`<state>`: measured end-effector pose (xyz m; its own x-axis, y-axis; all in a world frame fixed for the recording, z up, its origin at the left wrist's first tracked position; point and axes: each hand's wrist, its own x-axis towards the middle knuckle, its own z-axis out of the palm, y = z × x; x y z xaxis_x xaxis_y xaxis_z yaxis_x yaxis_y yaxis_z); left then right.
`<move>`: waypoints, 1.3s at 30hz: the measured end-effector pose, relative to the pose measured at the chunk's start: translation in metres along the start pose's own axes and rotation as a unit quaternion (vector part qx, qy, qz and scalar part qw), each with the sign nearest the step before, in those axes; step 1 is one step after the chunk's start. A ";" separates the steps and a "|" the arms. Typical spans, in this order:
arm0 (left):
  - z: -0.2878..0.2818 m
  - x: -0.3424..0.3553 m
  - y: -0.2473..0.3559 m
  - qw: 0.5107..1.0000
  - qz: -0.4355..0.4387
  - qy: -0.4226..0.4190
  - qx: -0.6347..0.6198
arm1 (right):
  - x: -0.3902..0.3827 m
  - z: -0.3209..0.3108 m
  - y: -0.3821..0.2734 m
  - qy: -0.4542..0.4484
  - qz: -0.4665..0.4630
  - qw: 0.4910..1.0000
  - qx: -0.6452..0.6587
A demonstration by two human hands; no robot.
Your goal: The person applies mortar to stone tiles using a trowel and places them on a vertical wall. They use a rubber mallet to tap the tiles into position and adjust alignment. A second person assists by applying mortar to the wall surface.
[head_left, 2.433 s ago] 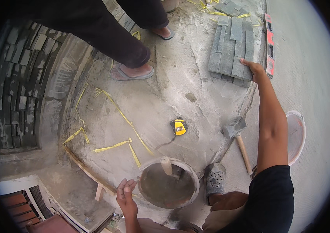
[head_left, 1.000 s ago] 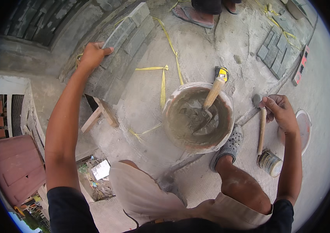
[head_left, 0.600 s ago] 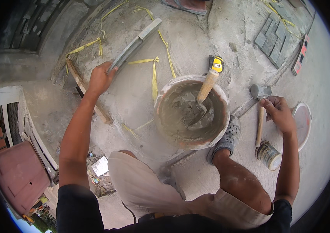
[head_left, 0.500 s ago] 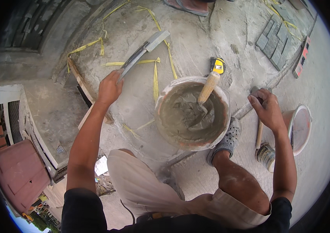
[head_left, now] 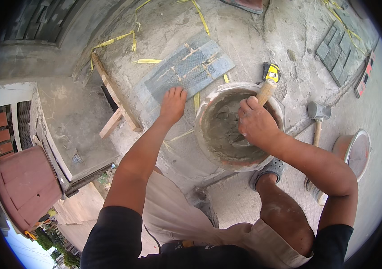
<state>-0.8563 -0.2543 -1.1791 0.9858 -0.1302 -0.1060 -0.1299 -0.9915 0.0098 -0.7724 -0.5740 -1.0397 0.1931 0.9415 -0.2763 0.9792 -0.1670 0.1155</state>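
Note:
My left hand (head_left: 173, 105) grips the near edge of a grey stone tile panel (head_left: 186, 62). Its fingers lie over the upper face, where mesh backing shows; the thumb is hidden. To the right, my right hand (head_left: 257, 120) is closed round the lower part of a trowel's wooden handle (head_left: 267, 91). The trowel's blade sits in wet grey mortar (head_left: 222, 130), mostly hidden by the hand. A round bucket (head_left: 203, 142) with a pale, crusted rim holds the mortar, standing just right of the tile panel.
A yellow tape measure (head_left: 271, 71) lies behind the bucket. Right of it are a mallet (head_left: 319, 112), another bucket (head_left: 357, 150), a second tile panel (head_left: 334, 53) and a red level (head_left: 364, 75). A wooden frame (head_left: 114, 98) stands left; yellow straps (head_left: 114, 41) lie behind.
The tile panel has turned from edge-on to lying broad, mesh side up. My right hand has left the mallet and moved left onto the trowel handle.

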 end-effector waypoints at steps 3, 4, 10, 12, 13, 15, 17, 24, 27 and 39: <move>0.003 -0.005 0.001 1.000 0.011 0.023 0.003 | 0.007 -0.002 -0.003 -0.024 -0.008 0.997 -0.071; 0.005 -0.006 0.003 1.000 0.004 0.018 0.003 | 0.006 -0.002 -0.002 -0.034 -0.015 0.997 -0.073; -0.026 0.022 0.023 0.987 -0.127 -0.037 -0.096 | -0.031 -0.044 -0.009 -0.070 0.028 0.997 0.017; -0.066 0.049 0.024 0.944 -0.190 0.035 -0.267 | -0.053 -0.069 -0.005 -0.061 0.098 0.991 0.061; -0.093 0.067 0.032 0.939 -0.155 0.027 -0.306 | -0.070 -0.077 0.001 -0.038 0.144 0.985 0.082; -0.142 0.098 0.063 0.933 -0.054 -0.006 -0.356 | -0.096 -0.092 0.020 -0.076 0.217 0.952 0.202; -0.157 0.132 0.110 0.929 0.088 -0.072 -0.352 | -0.126 -0.090 0.028 -0.083 0.264 0.911 0.306; -0.166 0.158 0.148 0.926 0.114 -0.232 -0.276 | -0.173 -0.087 0.035 -0.100 0.265 0.857 0.430; -0.171 0.114 0.111 0.919 0.060 -0.167 -0.351 | -0.169 -0.099 0.042 -0.115 0.215 0.860 0.448; -0.174 -0.111 0.055 0.451 -0.438 0.108 -0.770 | -0.020 -0.097 0.018 0.057 -0.016 0.981 0.184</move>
<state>-0.9541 -0.2956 -0.9933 0.5952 0.4826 -0.6425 0.3838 0.5316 0.7550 -0.7651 -0.5675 -0.9398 0.1743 0.9712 -0.1628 0.9450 -0.2114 -0.2496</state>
